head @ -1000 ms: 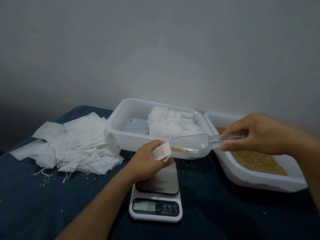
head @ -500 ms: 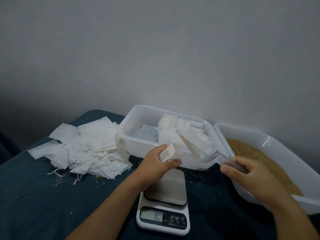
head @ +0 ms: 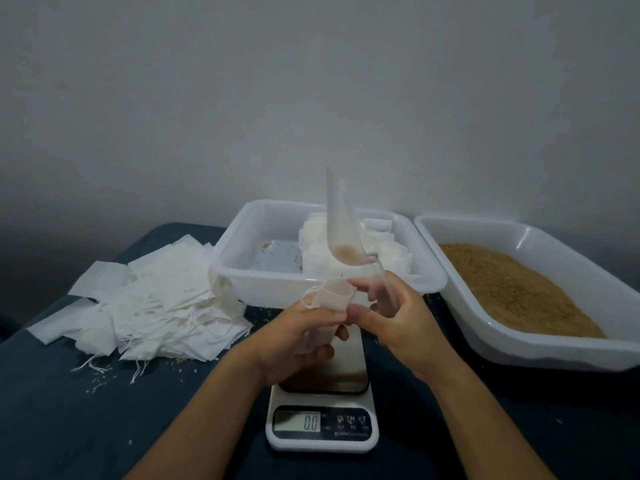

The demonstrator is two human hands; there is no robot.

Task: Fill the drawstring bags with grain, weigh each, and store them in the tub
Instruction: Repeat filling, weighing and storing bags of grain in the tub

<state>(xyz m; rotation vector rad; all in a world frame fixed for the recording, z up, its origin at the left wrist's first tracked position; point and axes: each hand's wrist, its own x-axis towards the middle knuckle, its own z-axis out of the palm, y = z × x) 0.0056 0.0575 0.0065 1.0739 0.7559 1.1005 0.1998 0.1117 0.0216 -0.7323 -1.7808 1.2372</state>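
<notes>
Left hand (head: 298, 341) fingers curled round drawstring bag (head: 329, 301), right hand (head: 394, 317) fingers gripping upturned scoop (head: 343, 233), both above scale (head: 322, 420)

Both forearms are bare to the frame's lower edge; the left hand (head: 298, 336) and right hand (head: 398, 320) wear nothing.

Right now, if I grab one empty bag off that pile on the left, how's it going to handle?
Probably floppy and very light: the empty bags lie flat, thin and creased in a loose heap. Likely to snag, since loose drawstrings trail out among neighbouring bags. A push would probably slide several together on the cloth.
</notes>
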